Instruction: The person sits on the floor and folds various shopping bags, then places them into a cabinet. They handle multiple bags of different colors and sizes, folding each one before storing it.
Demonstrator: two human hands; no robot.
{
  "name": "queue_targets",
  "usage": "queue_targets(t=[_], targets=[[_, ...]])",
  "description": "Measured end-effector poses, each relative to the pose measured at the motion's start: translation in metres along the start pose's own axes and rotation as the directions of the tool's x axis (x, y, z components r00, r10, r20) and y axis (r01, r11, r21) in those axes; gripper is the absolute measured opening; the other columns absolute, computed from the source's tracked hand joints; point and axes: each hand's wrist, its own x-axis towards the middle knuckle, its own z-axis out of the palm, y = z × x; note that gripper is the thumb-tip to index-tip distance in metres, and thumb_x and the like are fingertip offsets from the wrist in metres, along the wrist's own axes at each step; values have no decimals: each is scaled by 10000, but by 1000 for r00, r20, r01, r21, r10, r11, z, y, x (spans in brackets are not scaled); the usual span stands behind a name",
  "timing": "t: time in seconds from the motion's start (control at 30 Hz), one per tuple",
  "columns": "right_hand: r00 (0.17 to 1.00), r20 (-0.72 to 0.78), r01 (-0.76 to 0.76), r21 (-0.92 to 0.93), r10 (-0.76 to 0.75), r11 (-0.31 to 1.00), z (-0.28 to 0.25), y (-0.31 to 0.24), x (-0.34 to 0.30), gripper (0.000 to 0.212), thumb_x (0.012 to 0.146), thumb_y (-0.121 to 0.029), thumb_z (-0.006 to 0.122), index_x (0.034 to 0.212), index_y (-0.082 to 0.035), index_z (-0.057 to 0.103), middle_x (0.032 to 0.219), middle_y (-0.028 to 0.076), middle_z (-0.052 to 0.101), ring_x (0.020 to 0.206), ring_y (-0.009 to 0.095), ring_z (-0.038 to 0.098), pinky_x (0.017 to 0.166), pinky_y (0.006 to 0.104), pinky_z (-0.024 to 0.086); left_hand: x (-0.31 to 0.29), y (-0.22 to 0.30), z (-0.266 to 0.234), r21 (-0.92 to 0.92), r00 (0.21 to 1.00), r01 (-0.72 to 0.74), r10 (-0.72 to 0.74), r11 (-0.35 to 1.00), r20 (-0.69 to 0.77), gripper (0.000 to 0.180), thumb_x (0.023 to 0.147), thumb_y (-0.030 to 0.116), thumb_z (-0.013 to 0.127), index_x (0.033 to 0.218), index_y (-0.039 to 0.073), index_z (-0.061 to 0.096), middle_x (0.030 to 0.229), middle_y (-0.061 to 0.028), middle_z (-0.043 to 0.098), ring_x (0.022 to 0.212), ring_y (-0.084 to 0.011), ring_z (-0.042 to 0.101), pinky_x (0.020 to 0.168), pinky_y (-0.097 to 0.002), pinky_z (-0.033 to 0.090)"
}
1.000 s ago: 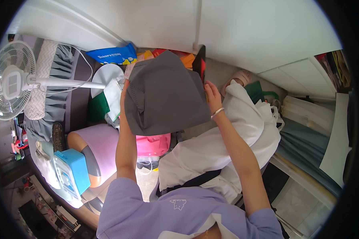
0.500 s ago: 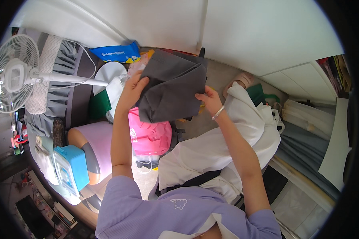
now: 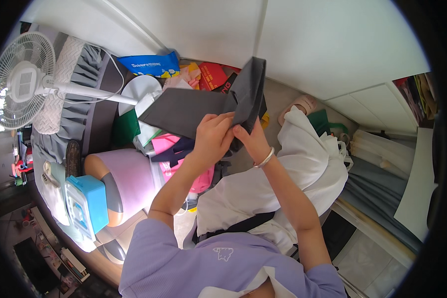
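Observation:
A dark grey fabric bag point(image 3: 181, 110) is held out in front of me, creased and partly folded. One flat panel spreads to the left, while the right part stands up in a narrow fold. My left hand point(image 3: 214, 138) grips its lower edge near the middle, fingers bent against the cloth. Close beside it, my right hand point(image 3: 254, 144) pinches the base of the upright fold, thumb toward me. The two hands almost touch. Below the bag lie a pink bag point(image 3: 201, 181) and a dark navy cloth point(image 3: 178, 151), both partly covered by my left arm.
A white standing fan point(image 3: 27, 82) is at the left, with a lilac stool point(image 3: 126, 179) and a blue box point(image 3: 92, 201) nearer. Blue point(image 3: 149, 64) and red bags point(image 3: 212, 75) lie by the white cabinet point(image 3: 333, 44). White fabric point(image 3: 263, 184) covers my legs.
The left hand has moved right and nearer, close to the right hand. The grey bag has turned from a broad face into a left panel with an upright fold, uncovering the red bag behind.

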Motion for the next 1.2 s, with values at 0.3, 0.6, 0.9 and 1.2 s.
queue_targets(t=[0.3, 0.6, 0.9, 1.2], targets=[[964, -239, -108, 52, 117, 993, -80, 32, 20, 204, 717, -79, 513, 899, 13, 511, 827, 30, 544, 743, 104, 495, 679, 221, 393, 47, -83, -83, -9, 926, 373, -373, 928, -48, 216, 771, 193, 462, 712, -15, 467, 480, -99, 377, 456, -128, 327, 438, -277, 296], [885, -222, -372, 194, 410, 908, -106, 34, 25, 270, 713, -108, 527, 961, -9, 485, 870, 61, 534, 765, 143, 514, 677, 250, 421, 96, -128, -66, 481, 997, 56, -28, 875, -66, 283, 715, 292, 522, 594, 44, 463, 479, -96, 459, 457, -267, 450, 480, -329, 340], [742, -259, -609, 123, 618, 783, -107, 61, 22, 334, 704, -145, 538, 1000, -23, 443, 880, 73, 523, 774, 171, 518, 660, 285, 438, 88, -189, -14, 642, 963, -230, 268, 731, 40, 301, 663, 314, 563, 864, 96, 508, 846, -79, 513, 816, -235, 476, 768, -374, 311], [644, -368, -729, -30, 670, 684, -113, 94, 14, 322, 696, -152, 513, 998, -59, 452, 830, 66, 524, 703, 175, 517, 574, 305, 430, -104, -193, 25, 339, 834, 471, -536, 814, 128, 434, 652, 223, 563, 1026, 42, 436, 1096, -137, 401, 986, -303, 393, 791, -379, 329]])
